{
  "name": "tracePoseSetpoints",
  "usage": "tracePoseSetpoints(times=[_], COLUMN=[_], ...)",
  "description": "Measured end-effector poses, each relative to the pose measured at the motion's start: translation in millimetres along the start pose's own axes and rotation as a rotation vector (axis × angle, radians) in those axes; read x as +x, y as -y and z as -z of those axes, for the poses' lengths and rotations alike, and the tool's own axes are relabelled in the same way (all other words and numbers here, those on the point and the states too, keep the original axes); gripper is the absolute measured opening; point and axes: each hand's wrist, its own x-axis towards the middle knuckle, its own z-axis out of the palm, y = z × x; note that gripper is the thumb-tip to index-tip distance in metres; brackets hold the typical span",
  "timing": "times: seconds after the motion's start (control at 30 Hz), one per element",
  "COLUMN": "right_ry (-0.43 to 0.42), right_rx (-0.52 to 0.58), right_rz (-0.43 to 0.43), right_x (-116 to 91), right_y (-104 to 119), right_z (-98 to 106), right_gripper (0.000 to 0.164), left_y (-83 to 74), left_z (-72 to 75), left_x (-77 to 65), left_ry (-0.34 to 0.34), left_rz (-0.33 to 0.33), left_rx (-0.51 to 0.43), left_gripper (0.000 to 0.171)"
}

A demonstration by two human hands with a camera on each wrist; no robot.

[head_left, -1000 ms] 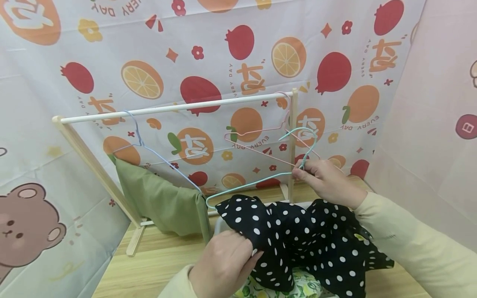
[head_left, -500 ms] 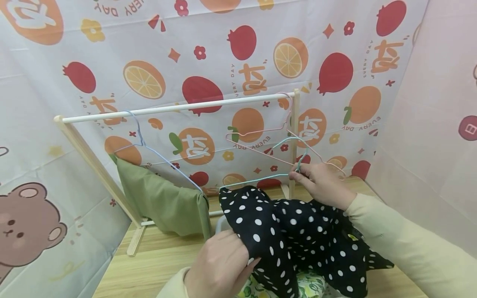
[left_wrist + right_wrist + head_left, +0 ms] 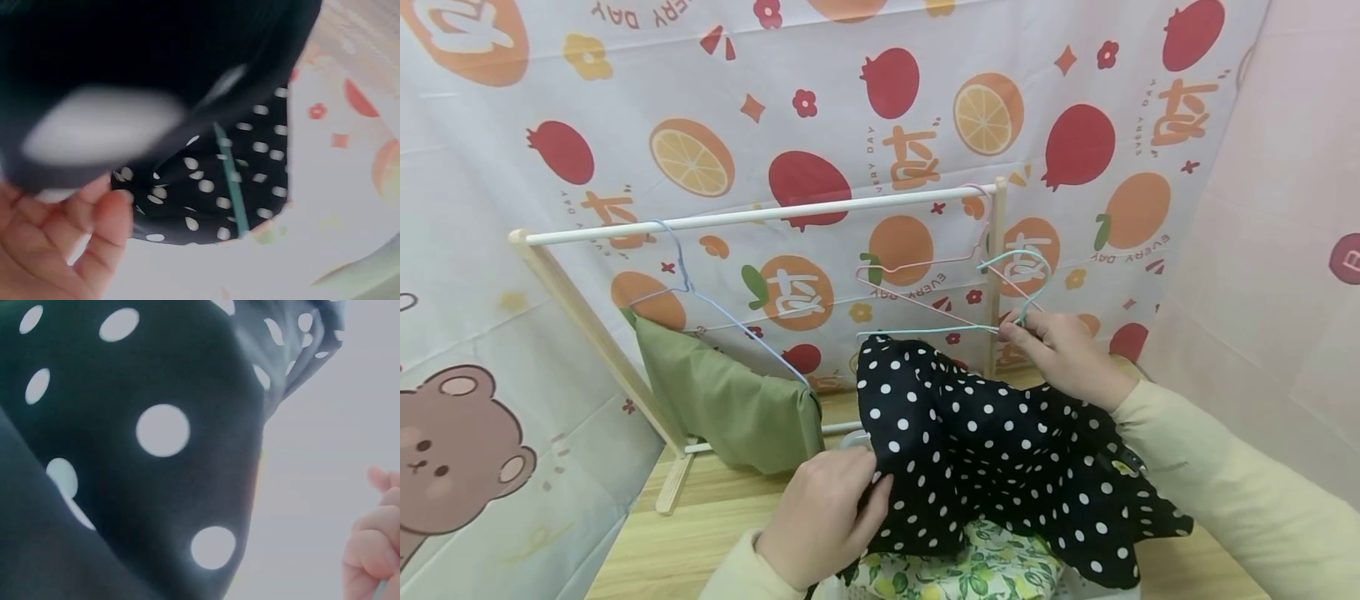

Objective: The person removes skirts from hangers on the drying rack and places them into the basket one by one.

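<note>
My right hand [image 3: 1063, 354] pinches a mint-green wire hanger [image 3: 1037, 292] at the neck, below its hook. The hanger's left arm reaches into a corner of a black garment with white polka dots [image 3: 917, 433]. In the left wrist view, part of the green wire [image 3: 232, 181] lies against the dotted cloth. Curled at the garment's left edge, my left hand [image 3: 823, 512] pinches the cloth; its fingertips are partly hidden. Dotted cloth [image 3: 162, 487] fills much of the right wrist view, with a few right fingers [image 3: 375, 550] at the edge.
Behind stands a wooden rack with a white rail [image 3: 760, 215]. From it hang a blue hanger [image 3: 685, 275] bearing a green garment [image 3: 722, 400] and a pink hanger [image 3: 917, 267]. Lemon-print cloth [image 3: 970, 567] lies in a pale container beneath the dotted garment.
The left part of the dotted garment has risen, and its corner now covers the hanger's left end. My left hand has shifted slightly left and up; the right lifted the hanger a little.
</note>
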Motion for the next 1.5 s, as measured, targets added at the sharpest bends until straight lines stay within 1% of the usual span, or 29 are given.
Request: tracePoseSetpoints(times=[0.1,0.23,0.3,0.37,0.47,0.57,0.63,0.77,0.9,1.0,1.1,1.17,1.23,1.3,1.33,1.37,1.4,1.43,1.5], right_ry=[-0.015,-0.026,-0.029,-0.042,-0.057,-0.064,-0.062,-0.053,-0.041,-0.009,0.041,0.066,0.076,0.076,0.072,0.065,0.059,0.056,0.044], right_rx=[-0.022,-0.013,0.009,0.021,0.029,0.032,0.039,0.054,0.071,0.102,0.143,0.172,0.178,0.173,0.165,0.152,0.136,0.127,0.102], right_rz=[-0.014,-0.044,-0.048,-0.040,-0.021,-0.002,0.007,0.025,0.058,0.077,0.080,0.077,0.082,0.086,0.090,0.092,0.098,0.101,0.105], right_x=[0,-2,-3,-4,-5,-6,-6,-7,-9,-11,-12,-12,-12,-11,-11,-11,-11,-11,-11], right_y=[2,6,9,12,18,23,26,35,51,59,57,52,48,47,48,49,53,57,66], right_z=[5,11,14,16,18,20,21,24,27,29,27,25,23,23,24,24,26,27,30], right_gripper=[0.026,0.028,0.027,0.025,0.024,0.025,0.022,0.015,0.013,0.013,0.013,0.013,0.012,0.011,0.011,0.011,0.011,0.012,0.013], left_y=[10.1,20.9,25.4,29.8,35.5,40.9,44.0,50.7,58.0,62.3,63.4,62.9,62.2,61.2,61.2,60.8,60.8,60.7,60.9], left_z=[-8.0,-20.5,-26.6,-32.6,-40.2,-47.2,-51.6,-59.1,-65.8,-70.5,-71.1,-67.5,-59.7,-48.6,-42.8,-36.2,-29.9,-22.9,-10.3], left_x=[-9.5,-18.4,-21.7,-23.7,-23.9,-21.4,-20.0,-21.0,-25.9,-29.9,-33.7,-35.6,-37.2,-37.7,-37.8,-37.0,-35.8,-34.0,-29.3], left_ry=[0.097,0.227,0.291,0.342,0.381,0.410,0.434,0.492,0.543,0.584,0.621,0.636,0.653,0.649,0.637,0.619,0.585,0.538,0.411], left_rz=[0.076,0.157,0.197,0.231,0.269,0.286,0.301,0.361,0.412,0.408,0.403,0.414,0.448,0.479,0.493,0.516,0.534,0.552,0.581], left_rx=[0.053,0.074,0.076,0.075,0.090,0.104,0.097,0.030,-0.030,-0.077,-0.147,-0.193,-0.240,-0.255,-0.242,-0.228,-0.205,-0.175,-0.117], left_gripper=[0.025,0.029,0.030,0.028,0.026,0.023,0.021,0.013,0.014,0.013,0.013,0.012,0.015,0.022,0.026,0.032,0.040,0.047,0.054])
